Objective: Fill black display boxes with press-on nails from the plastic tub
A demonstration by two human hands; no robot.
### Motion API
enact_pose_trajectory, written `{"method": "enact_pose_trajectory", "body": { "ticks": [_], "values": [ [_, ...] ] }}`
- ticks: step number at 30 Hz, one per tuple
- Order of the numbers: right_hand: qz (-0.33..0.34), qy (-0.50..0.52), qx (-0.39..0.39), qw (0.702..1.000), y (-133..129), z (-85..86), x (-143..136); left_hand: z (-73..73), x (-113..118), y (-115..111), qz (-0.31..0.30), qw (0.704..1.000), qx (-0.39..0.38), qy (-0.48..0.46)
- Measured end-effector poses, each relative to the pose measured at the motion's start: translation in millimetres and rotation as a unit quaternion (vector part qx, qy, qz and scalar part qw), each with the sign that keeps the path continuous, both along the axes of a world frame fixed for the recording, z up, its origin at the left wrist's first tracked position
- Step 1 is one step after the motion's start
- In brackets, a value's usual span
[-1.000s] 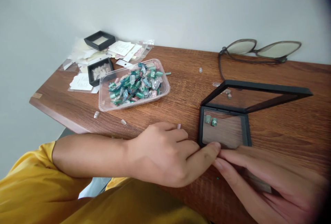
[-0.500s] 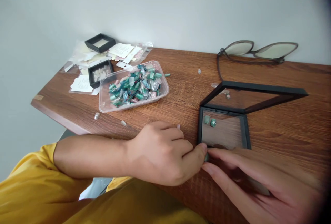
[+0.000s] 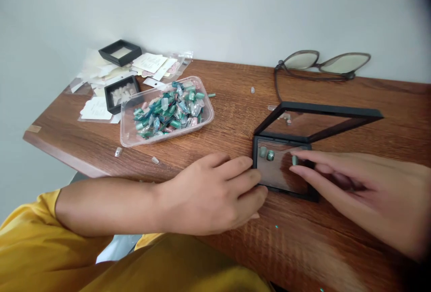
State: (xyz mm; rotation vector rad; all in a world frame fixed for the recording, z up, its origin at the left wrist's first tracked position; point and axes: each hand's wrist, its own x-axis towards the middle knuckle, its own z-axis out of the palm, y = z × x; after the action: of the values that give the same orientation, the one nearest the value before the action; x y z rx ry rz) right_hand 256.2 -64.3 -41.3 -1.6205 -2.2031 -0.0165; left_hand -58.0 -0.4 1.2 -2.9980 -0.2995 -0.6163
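Note:
A green false nail (image 3: 295, 160) is pinched between the thumb and forefinger of my right hand (image 3: 357, 188), just above the clear film of a hinged black display case (image 3: 313, 195). The case stands open, its windowed lid raised and leaning back. Two more nails sit at the upper left of the film: a plain green nail (image 3: 263, 152) and a green nail with a white star-like mark (image 3: 270, 155). My left hand (image 3: 215, 193) lies palm down on the table, fingers stretched and apart, with fingertips touching the left edge of the case.
A clear plastic tub (image 3: 126, 141) heaped with green, pink and clear false nails stands left. Two small black frames (image 3: 109, 99) lie among cards and bags (image 3: 96, 108). Eyeglasses (image 3: 314, 65) rest against the wall. Loose nails (image 3: 155, 160) dot the wooden table (image 3: 232, 121).
My right hand has moved up and right from my left fingertips to over the case, carrying the green nail. My left hand has let go of the nail and spread its fingers at the case's edge.

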Motion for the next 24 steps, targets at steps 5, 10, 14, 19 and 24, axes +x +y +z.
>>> {"method": "enact_pose_trajectory", "body": {
  "ticks": [5,10,14,19,24],
  "values": [
    [0.01,-0.042,0.034,0.999,3,3.6,-9,-1.8,0,1,-0.006,0.999,0.003,0.045],
    [-0.022,-0.044,0.023,0.999,2,10.8,-26,-2.5,-1,0,-0.005,0.998,-0.013,0.055],
    [-0.018,-0.029,-0.001,0.999,7,11.7,-34,-1.6,-1,-1,0.001,0.998,-0.025,0.065],
    [-0.026,0.058,-0.021,0.998,13,13.2,-39,-0.8,0,-1,0.001,0.998,-0.021,0.06],
    [-0.034,0.135,-0.056,0.989,14,14.3,-41,-11.8,3,3,-0.015,0.998,0.024,0.059]
  ]
}}
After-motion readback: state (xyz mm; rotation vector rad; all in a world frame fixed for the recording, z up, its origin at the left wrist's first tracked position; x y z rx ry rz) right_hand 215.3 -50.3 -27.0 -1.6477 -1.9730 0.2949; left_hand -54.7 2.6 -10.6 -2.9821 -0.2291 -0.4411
